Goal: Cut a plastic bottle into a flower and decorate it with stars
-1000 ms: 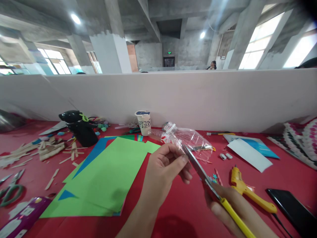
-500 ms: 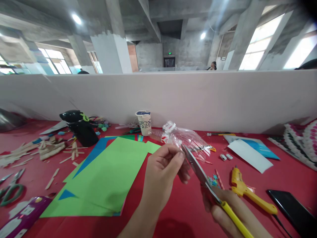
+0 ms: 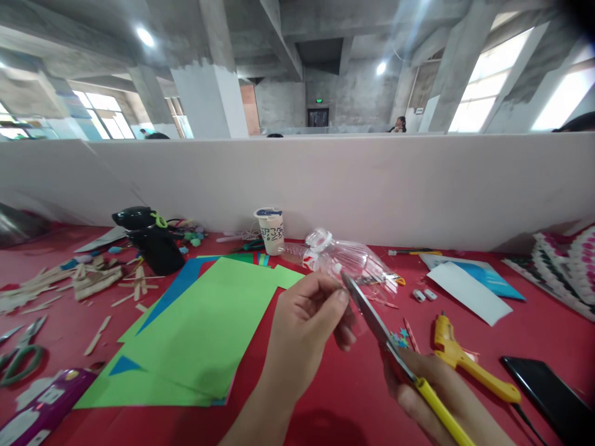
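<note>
My right hand [image 3: 425, 387] is wrapped round a pair of scissors [image 3: 372, 313] with long metal blades and yellow handles. The blades point up and to the left, their tips beside the fingertips of my left hand [image 3: 309, 328]. Thumb and fingers of that left hand are pinched together. What they hold is too small or too clear to make out; a faint see-through edge shows near the blades. Behind both hands, a clear plastic bottle piece [image 3: 351, 257] cut into strips lies on the red table [image 3: 334, 396].
Left of my hands lie green paper sheets [image 3: 204, 328], with a black bottle [image 3: 155, 248] and wooden sticks [image 3: 95, 279] beyond. A paper cup [image 3: 270, 230] stands near the white partition [image 3: 297, 179]. On the right are a yellow glue gun [image 3: 458, 359] and a black phone [image 3: 548, 393].
Both hands have stayed nearly in place. The scissor blades and left fingertips have shifted only very slightly.
</note>
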A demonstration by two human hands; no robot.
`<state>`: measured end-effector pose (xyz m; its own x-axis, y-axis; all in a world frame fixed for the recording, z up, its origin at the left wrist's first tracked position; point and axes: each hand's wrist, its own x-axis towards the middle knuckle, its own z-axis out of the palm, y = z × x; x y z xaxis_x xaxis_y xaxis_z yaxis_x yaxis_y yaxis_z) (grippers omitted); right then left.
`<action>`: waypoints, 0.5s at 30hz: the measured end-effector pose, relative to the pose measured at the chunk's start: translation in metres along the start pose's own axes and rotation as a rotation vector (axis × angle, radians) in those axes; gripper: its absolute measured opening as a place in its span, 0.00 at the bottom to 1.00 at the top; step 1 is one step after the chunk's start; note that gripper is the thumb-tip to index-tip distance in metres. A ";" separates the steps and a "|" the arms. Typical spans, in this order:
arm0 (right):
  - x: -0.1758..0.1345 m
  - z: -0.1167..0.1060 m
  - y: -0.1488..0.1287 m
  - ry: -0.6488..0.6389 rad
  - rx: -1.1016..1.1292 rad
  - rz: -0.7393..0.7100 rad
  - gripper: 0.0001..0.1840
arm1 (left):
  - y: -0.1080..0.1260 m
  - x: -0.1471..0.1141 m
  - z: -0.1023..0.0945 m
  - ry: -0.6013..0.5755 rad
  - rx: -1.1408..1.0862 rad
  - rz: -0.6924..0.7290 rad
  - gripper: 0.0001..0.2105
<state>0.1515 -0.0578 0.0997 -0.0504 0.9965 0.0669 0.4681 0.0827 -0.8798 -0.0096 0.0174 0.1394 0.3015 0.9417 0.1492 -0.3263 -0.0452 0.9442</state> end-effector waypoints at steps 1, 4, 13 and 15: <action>-0.001 -0.001 -0.002 0.005 0.001 -0.016 0.31 | -0.001 0.000 0.000 -0.015 0.011 -0.016 0.06; 0.000 -0.002 -0.002 0.006 -0.004 -0.029 0.31 | -0.002 0.000 0.002 -0.029 0.037 -0.047 0.07; 0.007 -0.001 0.020 -0.085 -0.048 -0.021 0.31 | 0.001 0.001 0.002 -0.031 0.070 -0.049 0.08; 0.007 0.001 0.021 -0.049 -0.080 -0.040 0.31 | 0.001 0.000 0.001 -0.031 0.069 -0.043 0.08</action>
<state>0.1605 -0.0490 0.0815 -0.1125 0.9907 0.0760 0.5338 0.1247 -0.8364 -0.0085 0.0172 0.1405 0.3420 0.9325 0.1162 -0.2502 -0.0288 0.9678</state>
